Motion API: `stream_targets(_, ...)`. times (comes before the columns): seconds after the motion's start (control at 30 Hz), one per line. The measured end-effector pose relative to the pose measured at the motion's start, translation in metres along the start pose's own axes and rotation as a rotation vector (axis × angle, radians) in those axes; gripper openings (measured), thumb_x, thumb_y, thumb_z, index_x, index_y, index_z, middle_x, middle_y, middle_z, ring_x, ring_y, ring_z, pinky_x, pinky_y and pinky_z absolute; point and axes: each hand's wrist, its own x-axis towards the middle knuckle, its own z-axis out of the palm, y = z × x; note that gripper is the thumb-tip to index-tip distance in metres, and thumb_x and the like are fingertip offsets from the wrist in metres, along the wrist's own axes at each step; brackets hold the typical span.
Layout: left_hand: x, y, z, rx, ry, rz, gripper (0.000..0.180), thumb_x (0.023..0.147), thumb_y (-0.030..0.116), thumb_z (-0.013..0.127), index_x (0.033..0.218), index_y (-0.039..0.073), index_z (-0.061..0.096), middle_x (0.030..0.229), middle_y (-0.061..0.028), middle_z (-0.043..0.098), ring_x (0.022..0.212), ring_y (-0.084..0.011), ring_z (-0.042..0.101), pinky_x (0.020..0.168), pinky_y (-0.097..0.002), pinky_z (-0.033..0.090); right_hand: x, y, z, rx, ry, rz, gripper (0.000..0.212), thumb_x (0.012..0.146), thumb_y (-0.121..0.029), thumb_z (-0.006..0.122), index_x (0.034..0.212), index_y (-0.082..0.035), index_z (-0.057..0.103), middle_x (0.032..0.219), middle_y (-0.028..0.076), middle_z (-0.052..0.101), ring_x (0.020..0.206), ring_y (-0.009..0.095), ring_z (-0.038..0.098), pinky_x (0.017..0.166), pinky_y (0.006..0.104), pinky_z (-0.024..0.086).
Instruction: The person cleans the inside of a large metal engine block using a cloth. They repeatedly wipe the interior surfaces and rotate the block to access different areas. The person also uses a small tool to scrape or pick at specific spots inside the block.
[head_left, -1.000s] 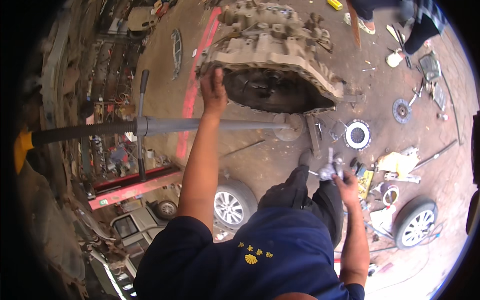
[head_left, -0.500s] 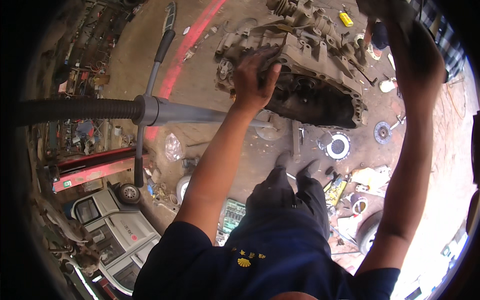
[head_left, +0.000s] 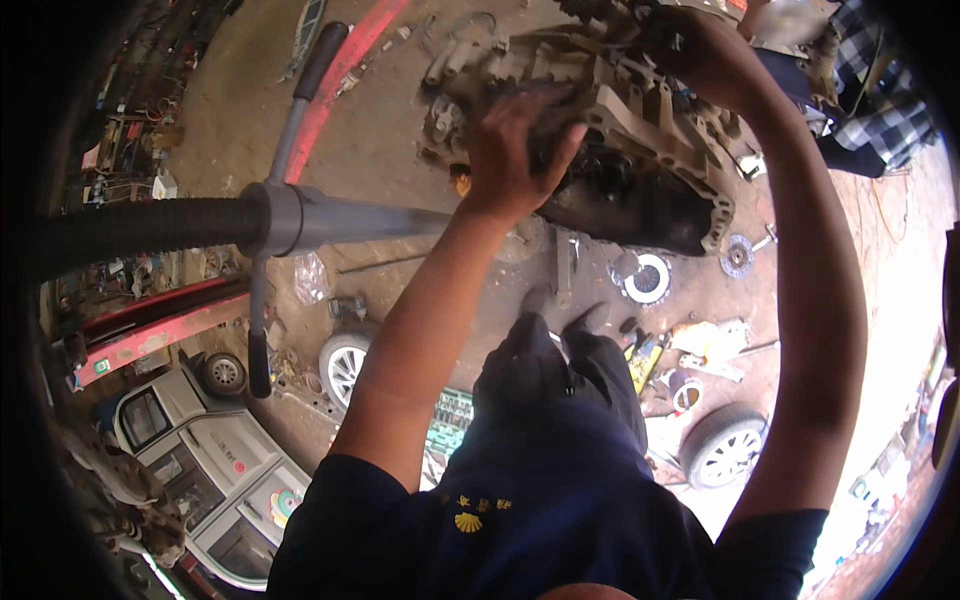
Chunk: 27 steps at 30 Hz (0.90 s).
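A greasy metal gearbox (head_left: 655, 135) fills the upper middle, its open bell-shaped end facing me with a dark hollow inside. My left hand (head_left: 520, 150) lies against the housing's left side, thumb spread from the other fingers, gripping nothing. Over the far right part of the gearbox reaches my right hand (head_left: 695, 55). Its fingers bend down among the castings and are blurred, so whether they hold anything does not show. Left of my left forearm, a grey post (head_left: 370, 222) with a crossbar and black grips slants toward the gearbox's underside.
A person in a checked garment (head_left: 880, 100) is close by at the upper right. On the floor lie a clutch cover (head_left: 645, 280), a clutch disc (head_left: 738, 257), wheels (head_left: 725, 448) and a green tool case (head_left: 452, 415). A white vehicle (head_left: 215, 465) stands lower left, near a red beam (head_left: 165, 320).
My right hand has come down and left from the upper right onto the gearbox's far side. My left hand stays on the housing. The whole view has shifted slightly.
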Motion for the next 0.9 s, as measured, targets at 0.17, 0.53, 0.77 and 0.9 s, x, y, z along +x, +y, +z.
stream_targets(0.17,0.006,-0.001,0.005,-0.026,0.028,0.056,0.045,0.1,0.045,0.06,0.118,0.006,0.073,0.113,-0.0147,0.074,0.107,-0.0374,0.069,0.095,-0.0424,0.052,0.007,-0.03,-0.002,0.094,-0.218,0.125,0.029,0.097,-0.034,0.062,0.112,-0.01,0.07,0.101,0.02,0.071,0.093,0.039,0.068,0.079,0.0496,0.055)
stream_targets(0.53,0.036,0.016,-0.029,-0.111,-0.206,-0.161,0.054,0.107,0.042,0.045,0.083,-0.001,0.068,0.072,-0.0222,0.064,0.073,-0.0415,0.065,0.066,-0.0484,0.047,-0.166,-0.087,-0.064,0.543,0.136,0.306,0.029,0.1,-0.017,0.067,0.121,0.004,0.068,0.091,0.008,0.071,0.082,0.015,0.069,0.076,0.0289,0.055)
stream_targets(0.77,0.05,-0.001,0.0,-0.198,0.013,-0.218,0.058,0.106,0.048,0.049,0.083,-0.002,0.067,0.076,-0.0242,0.065,0.076,-0.0376,0.067,0.07,-0.0482,0.047,-0.238,-0.152,0.019,1.098,0.131,0.824,0.035,0.1,-0.006,0.066,0.132,0.005,0.057,0.095,0.007,0.069,0.084,0.011,0.066,0.075,0.0252,0.054)
stream_targets(0.9,0.045,-0.011,-0.004,-0.264,-0.02,-0.169,0.05,0.104,0.045,0.056,0.097,-0.001,0.073,0.088,-0.0221,0.071,0.087,-0.0338,0.071,0.078,-0.0435,0.052,-0.225,-0.145,0.046,1.04,0.231,0.893,0.02,0.1,-0.014,0.07,0.112,0.002,0.067,0.085,-0.002,0.063,0.072,0.005,0.053,0.064,0.0207,0.042)
